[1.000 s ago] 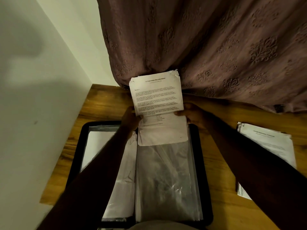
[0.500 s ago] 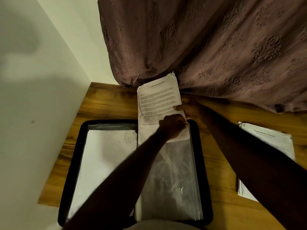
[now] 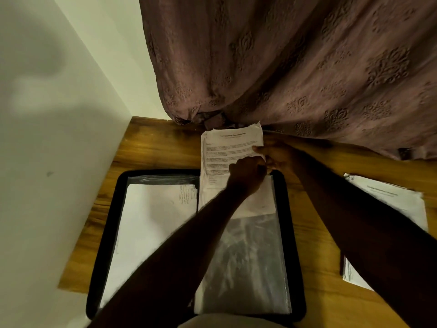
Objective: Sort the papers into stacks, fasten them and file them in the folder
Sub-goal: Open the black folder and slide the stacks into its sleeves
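Observation:
A black folder [image 3: 294, 233] lies open on the wooden desk. Its left page holds white sheets in a clear sleeve [image 3: 153, 221]. On its right page lies a clear plastic sleeve [image 3: 250, 263]. A printed paper stack [image 3: 227, 150] sticks halfway out of that sleeve's top end, toward the curtain. My right hand [image 3: 276, 157] pinches the stack's right edge. My left hand [image 3: 246, 174] reaches across the folder and grips the stack's lower right part, beside the right hand. The stack's lower end is hidden by my left wrist.
Another printed stack of papers [image 3: 397, 202] lies on the desk to the right, partly under my right forearm. A brown patterned curtain [image 3: 295, 67] hangs over the desk's far edge. A white wall [image 3: 47, 138] borders the desk on the left.
My left hand left the stack's left edge and crossed to its right side, next to the right hand. The stack shifted slightly right and away, and the left page's sheets became uncovered.

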A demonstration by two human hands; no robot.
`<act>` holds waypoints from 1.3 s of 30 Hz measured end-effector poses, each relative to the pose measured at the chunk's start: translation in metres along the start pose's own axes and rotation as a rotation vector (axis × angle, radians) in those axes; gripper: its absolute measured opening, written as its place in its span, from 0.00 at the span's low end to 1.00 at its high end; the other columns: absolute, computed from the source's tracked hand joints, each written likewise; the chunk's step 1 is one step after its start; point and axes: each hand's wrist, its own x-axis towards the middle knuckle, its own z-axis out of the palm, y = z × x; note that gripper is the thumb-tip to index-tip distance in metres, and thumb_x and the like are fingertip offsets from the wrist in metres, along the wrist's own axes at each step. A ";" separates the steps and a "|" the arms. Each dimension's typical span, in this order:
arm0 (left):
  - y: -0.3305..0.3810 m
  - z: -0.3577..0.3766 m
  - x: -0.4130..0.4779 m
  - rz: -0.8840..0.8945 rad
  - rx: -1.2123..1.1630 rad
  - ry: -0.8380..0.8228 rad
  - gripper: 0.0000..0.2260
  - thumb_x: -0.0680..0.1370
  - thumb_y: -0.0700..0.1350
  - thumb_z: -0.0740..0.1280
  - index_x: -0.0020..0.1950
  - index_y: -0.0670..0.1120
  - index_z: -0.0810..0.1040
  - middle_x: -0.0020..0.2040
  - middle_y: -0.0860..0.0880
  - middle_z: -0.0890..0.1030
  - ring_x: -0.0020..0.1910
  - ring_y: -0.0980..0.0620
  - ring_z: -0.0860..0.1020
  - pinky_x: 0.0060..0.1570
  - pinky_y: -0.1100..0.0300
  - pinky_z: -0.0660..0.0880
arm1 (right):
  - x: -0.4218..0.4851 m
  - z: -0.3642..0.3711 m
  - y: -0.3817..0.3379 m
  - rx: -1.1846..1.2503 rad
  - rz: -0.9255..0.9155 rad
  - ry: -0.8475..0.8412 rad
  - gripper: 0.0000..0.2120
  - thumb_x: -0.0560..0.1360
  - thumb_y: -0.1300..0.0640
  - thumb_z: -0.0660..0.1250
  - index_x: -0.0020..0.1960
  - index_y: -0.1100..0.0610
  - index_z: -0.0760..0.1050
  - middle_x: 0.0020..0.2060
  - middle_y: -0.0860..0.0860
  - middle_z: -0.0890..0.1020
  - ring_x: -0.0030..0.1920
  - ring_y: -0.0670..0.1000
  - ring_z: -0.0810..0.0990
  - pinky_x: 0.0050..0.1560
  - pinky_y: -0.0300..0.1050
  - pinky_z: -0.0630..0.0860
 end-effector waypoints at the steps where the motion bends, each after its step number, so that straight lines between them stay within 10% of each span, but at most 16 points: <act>1: 0.000 -0.001 -0.001 -0.006 0.009 -0.007 0.13 0.82 0.49 0.60 0.56 0.46 0.82 0.54 0.46 0.83 0.55 0.45 0.79 0.58 0.47 0.75 | 0.000 0.003 0.000 0.029 -0.062 0.042 0.16 0.78 0.54 0.70 0.66 0.49 0.77 0.53 0.48 0.86 0.52 0.52 0.85 0.49 0.50 0.80; 5: -0.009 0.006 0.002 0.014 0.082 0.134 0.17 0.80 0.54 0.61 0.47 0.44 0.84 0.43 0.42 0.84 0.42 0.39 0.82 0.42 0.47 0.80 | 0.002 0.001 -0.007 -0.052 -0.009 0.024 0.09 0.81 0.55 0.66 0.60 0.51 0.78 0.50 0.52 0.84 0.47 0.52 0.83 0.38 0.46 0.80; 9: -0.001 0.001 0.001 0.019 0.199 0.102 0.16 0.83 0.52 0.60 0.59 0.45 0.82 0.57 0.42 0.82 0.57 0.39 0.79 0.56 0.48 0.73 | 0.002 -0.003 -0.022 -0.169 0.264 -0.085 0.08 0.83 0.59 0.60 0.51 0.55 0.78 0.37 0.52 0.85 0.35 0.50 0.83 0.29 0.43 0.81; 15: -0.018 -0.006 -0.007 -0.019 0.169 0.045 0.18 0.82 0.60 0.61 0.60 0.48 0.80 0.57 0.45 0.82 0.59 0.41 0.79 0.58 0.47 0.75 | 0.016 0.002 -0.013 -0.106 0.057 0.001 0.19 0.76 0.68 0.68 0.65 0.56 0.77 0.61 0.58 0.82 0.61 0.59 0.81 0.54 0.52 0.80; 19: -0.050 -0.024 -0.007 -0.127 0.253 -0.108 0.24 0.81 0.64 0.58 0.68 0.50 0.76 0.68 0.47 0.77 0.69 0.44 0.73 0.69 0.42 0.68 | 0.014 -0.003 -0.011 -0.055 -0.004 -0.074 0.25 0.72 0.71 0.70 0.64 0.52 0.78 0.55 0.51 0.86 0.58 0.53 0.83 0.49 0.49 0.81; 25: -0.083 -0.083 -0.017 -0.205 0.068 -0.293 0.13 0.78 0.51 0.72 0.59 0.47 0.82 0.62 0.47 0.81 0.63 0.47 0.78 0.62 0.56 0.74 | 0.014 -0.009 -0.010 -0.066 -0.017 -0.102 0.22 0.74 0.74 0.67 0.65 0.58 0.75 0.58 0.56 0.82 0.59 0.58 0.81 0.51 0.53 0.83; 31: -0.090 -0.092 -0.013 -0.210 0.213 -0.214 0.08 0.77 0.52 0.72 0.52 0.49 0.84 0.58 0.49 0.81 0.61 0.45 0.77 0.67 0.40 0.70 | 0.006 -0.010 -0.009 -0.038 -0.020 -0.169 0.27 0.69 0.73 0.73 0.64 0.54 0.77 0.55 0.53 0.86 0.54 0.53 0.85 0.45 0.48 0.83; 36: -0.091 -0.080 -0.014 -0.185 0.207 -0.236 0.06 0.79 0.52 0.69 0.49 0.52 0.82 0.58 0.51 0.81 0.63 0.46 0.76 0.70 0.39 0.67 | 0.005 -0.006 -0.017 -0.186 0.038 -0.200 0.22 0.72 0.74 0.71 0.59 0.55 0.77 0.54 0.54 0.85 0.54 0.53 0.84 0.51 0.53 0.83; 39: -0.095 -0.074 -0.014 -0.190 0.094 -0.215 0.09 0.80 0.51 0.69 0.54 0.48 0.82 0.61 0.48 0.81 0.62 0.46 0.77 0.66 0.45 0.73 | 0.004 -0.005 -0.017 -0.095 -0.113 -0.159 0.18 0.75 0.74 0.66 0.60 0.58 0.76 0.49 0.52 0.86 0.47 0.49 0.86 0.38 0.43 0.82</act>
